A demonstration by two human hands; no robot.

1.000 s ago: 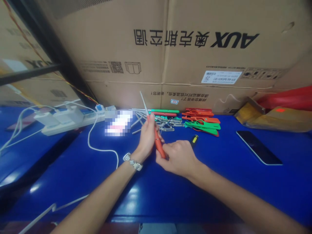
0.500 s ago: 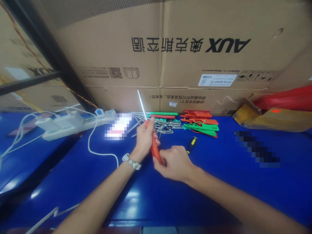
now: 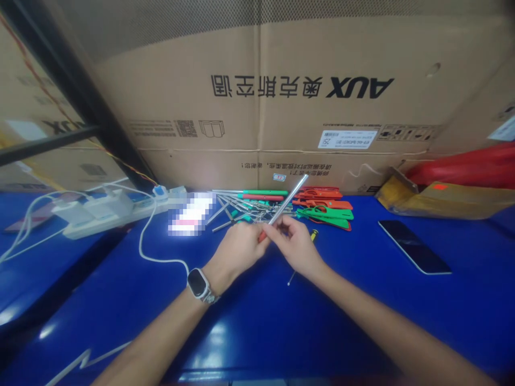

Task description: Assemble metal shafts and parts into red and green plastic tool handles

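Note:
My left hand [image 3: 241,246] is wrapped round the red handle of a metal-rod tool [image 3: 287,201], whose silver shaft points up and to the right. Only a small part of the handle shows between my hands. The thumb and fingers of my right hand [image 3: 295,241] pinch the tool where the shaft meets the handle. Behind my hands lie a green-handled tool [image 3: 265,192], several thin metal rods, orange pieces [image 3: 322,203] and green pieces [image 3: 328,214]. A yellow and black screwdriver [image 3: 314,235] lies partly hidden behind my right hand.
A white power strip [image 3: 92,225] with plugs and cables is at the left, near a bright blurred screen [image 3: 192,214]. A dark phone [image 3: 414,246] lies at the right. An open carton [image 3: 462,198] with red material stands behind it, beside the large cardboard wall [image 3: 181,69].
The tool has swung from leaning left to leaning right. My left hand has turned, back upward, and my right hand has moved up from the handle's lower end to the shaft's base.

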